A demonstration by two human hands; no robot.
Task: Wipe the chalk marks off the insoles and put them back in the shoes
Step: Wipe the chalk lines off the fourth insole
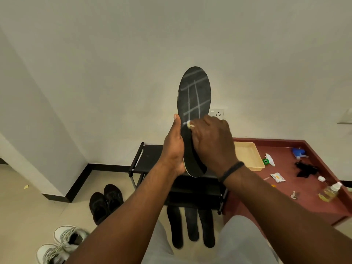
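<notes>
While left hand [174, 149] grips one insole [194, 96], three insoles [191, 226] on floor.

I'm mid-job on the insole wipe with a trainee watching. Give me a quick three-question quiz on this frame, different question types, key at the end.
1. True or false: the raised insole is already free of chalk lines.
2. How many insoles lie on the floor by the person's knees? A) one B) three C) five
3. Fill in: the left hand grips the insole's edge, while the right hand presses a small white ____ against it.

Key:
1. False; a grid of chalk lines still shows on its upper part.
2. B; three dark floor insoles lie side by side.
3. Wipe; a white wad, material unclear.
</notes>
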